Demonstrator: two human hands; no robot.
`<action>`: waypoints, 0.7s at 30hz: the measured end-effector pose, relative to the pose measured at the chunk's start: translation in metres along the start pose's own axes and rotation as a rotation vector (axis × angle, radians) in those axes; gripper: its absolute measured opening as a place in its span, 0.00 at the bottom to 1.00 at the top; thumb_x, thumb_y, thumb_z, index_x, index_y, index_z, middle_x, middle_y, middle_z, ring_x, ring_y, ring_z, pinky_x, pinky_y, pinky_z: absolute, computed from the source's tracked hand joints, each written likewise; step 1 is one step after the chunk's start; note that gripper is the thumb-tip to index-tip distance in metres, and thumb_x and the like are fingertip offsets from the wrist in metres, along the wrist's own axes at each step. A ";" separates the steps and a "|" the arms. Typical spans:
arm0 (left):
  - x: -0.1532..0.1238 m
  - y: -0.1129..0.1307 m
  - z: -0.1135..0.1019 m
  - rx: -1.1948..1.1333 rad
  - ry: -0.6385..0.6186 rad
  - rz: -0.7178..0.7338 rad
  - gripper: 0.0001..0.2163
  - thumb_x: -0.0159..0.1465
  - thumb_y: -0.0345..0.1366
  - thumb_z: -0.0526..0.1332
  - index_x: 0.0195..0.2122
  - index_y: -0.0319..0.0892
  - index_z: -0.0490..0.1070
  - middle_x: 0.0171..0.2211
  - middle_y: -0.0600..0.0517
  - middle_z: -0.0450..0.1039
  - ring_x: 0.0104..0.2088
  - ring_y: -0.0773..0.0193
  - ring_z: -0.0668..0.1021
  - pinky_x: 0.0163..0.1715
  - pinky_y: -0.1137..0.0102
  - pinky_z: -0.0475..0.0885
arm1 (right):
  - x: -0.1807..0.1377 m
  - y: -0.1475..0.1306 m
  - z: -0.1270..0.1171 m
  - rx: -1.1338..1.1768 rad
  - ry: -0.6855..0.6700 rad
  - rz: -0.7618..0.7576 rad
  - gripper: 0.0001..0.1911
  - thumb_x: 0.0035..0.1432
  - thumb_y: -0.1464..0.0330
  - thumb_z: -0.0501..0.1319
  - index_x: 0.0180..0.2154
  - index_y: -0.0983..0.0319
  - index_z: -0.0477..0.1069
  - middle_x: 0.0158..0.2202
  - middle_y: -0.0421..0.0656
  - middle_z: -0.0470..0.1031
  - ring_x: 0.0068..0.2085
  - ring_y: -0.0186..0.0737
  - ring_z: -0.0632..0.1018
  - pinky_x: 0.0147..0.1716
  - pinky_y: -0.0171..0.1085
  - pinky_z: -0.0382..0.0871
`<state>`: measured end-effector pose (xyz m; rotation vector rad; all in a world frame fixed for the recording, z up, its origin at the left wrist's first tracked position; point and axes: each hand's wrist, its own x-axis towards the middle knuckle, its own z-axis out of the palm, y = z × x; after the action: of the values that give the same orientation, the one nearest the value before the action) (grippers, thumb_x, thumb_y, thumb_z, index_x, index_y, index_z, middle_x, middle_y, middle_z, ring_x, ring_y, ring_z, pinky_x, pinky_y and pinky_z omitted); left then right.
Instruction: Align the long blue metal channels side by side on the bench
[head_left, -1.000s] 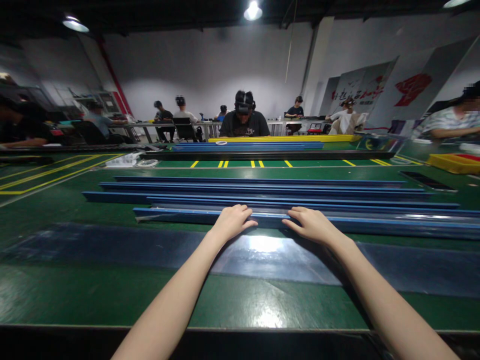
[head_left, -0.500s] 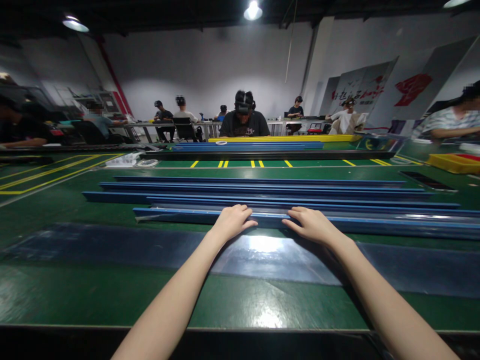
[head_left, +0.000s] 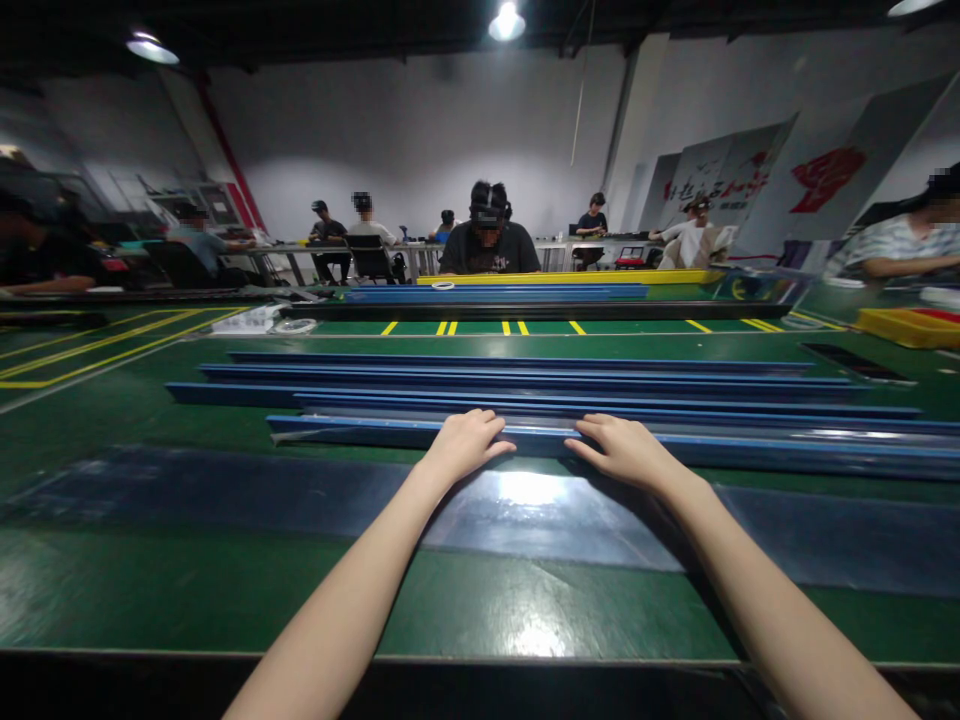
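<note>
My left hand (head_left: pixel 465 445) and my right hand (head_left: pixel 626 450) lie side by side on the nearest long blue rail (head_left: pixel 345 432), a hand's width apart. On both, the fingers curl over the rail's top and the thumb sits on its near side. The rail runs left to right across the green table (head_left: pixel 150 590). Several more blue rails (head_left: pixel 525 380) lie parallel just behind it. A dark glossy strip (head_left: pixel 225 490) on the table runs under my wrists.
A person in a black shirt (head_left: pixel 487 245) sits across the table behind another stack of blue rails (head_left: pixel 495 293) and a yellow rail (head_left: pixel 570 277). A yellow tray (head_left: pixel 907 325) stands far right. Tape rolls (head_left: pixel 294 325) lie back left. Other people sit at tables farther back.
</note>
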<state>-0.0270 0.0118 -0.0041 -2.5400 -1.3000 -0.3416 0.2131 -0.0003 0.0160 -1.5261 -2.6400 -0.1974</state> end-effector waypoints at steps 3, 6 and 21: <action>0.000 0.000 0.000 -0.001 0.000 0.000 0.15 0.61 0.48 0.52 0.34 0.42 0.67 0.34 0.51 0.71 0.37 0.62 0.74 0.30 0.73 0.65 | 0.000 0.000 0.000 0.001 0.002 -0.001 0.22 0.61 0.57 0.43 0.39 0.62 0.69 0.37 0.47 0.73 0.39 0.42 0.73 0.33 0.34 0.60; 0.000 0.001 0.000 -0.004 -0.001 -0.003 0.15 0.61 0.48 0.52 0.34 0.42 0.67 0.34 0.51 0.71 0.37 0.62 0.74 0.30 0.73 0.65 | 0.000 0.000 0.000 0.005 0.002 0.005 0.22 0.61 0.57 0.43 0.39 0.62 0.69 0.38 0.47 0.73 0.39 0.42 0.73 0.33 0.34 0.60; 0.000 0.001 -0.003 -0.025 -0.023 -0.011 0.14 0.61 0.48 0.52 0.35 0.42 0.67 0.35 0.51 0.71 0.38 0.63 0.73 0.31 0.73 0.65 | 0.000 -0.002 -0.003 0.012 -0.016 0.010 0.22 0.60 0.58 0.43 0.39 0.62 0.70 0.38 0.48 0.73 0.39 0.42 0.73 0.34 0.35 0.61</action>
<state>-0.0266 0.0101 -0.0018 -2.5657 -1.3269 -0.3341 0.2112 -0.0018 0.0191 -1.5436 -2.6400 -0.1692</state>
